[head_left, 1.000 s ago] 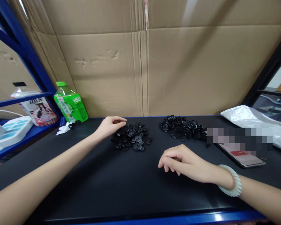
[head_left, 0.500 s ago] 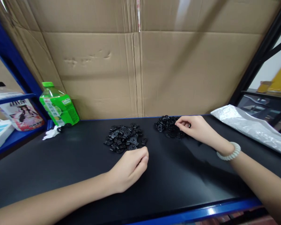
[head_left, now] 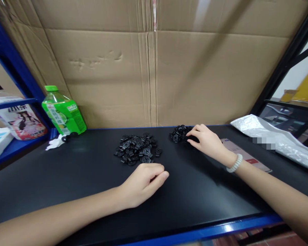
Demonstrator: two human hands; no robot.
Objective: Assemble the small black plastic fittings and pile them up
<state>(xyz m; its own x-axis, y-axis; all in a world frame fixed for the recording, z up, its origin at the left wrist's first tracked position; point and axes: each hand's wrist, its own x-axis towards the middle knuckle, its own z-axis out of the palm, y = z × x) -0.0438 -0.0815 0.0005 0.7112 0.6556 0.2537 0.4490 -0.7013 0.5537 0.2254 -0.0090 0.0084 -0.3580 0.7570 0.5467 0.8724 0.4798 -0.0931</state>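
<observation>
My left hand (head_left: 145, 184) rests on the black table just in front of the left pile of small black plastic parts (head_left: 137, 148), round perforated discs with short tabs. Its fingers are curled in and the thumb lies along them; whatever they hold, if anything, is hidden. At the right pile of black parts (head_left: 179, 134), which look thinner and more ring-like, my right hand (head_left: 204, 140) reaches in from the right. Thumb and forefinger are apart at the pile's edge, with no part visibly lifted between them. A pale beaded bracelet (head_left: 234, 163) circles the right wrist.
A phone (head_left: 246, 155) with a lit screen lies beyond my right forearm, beside a silvery plastic bag (head_left: 279, 140). On the left stand a green drink bottle (head_left: 64, 114), a crumpled white tissue (head_left: 55, 142) and a blue shelf (head_left: 15, 104). Cardboard (head_left: 105, 75) walls off the back.
My right hand has shifted left over the right pile, and its thumb and forefinger have parted. The phone's screen has lit up. The left hand stays by its pile, its thumb slightly further out.
</observation>
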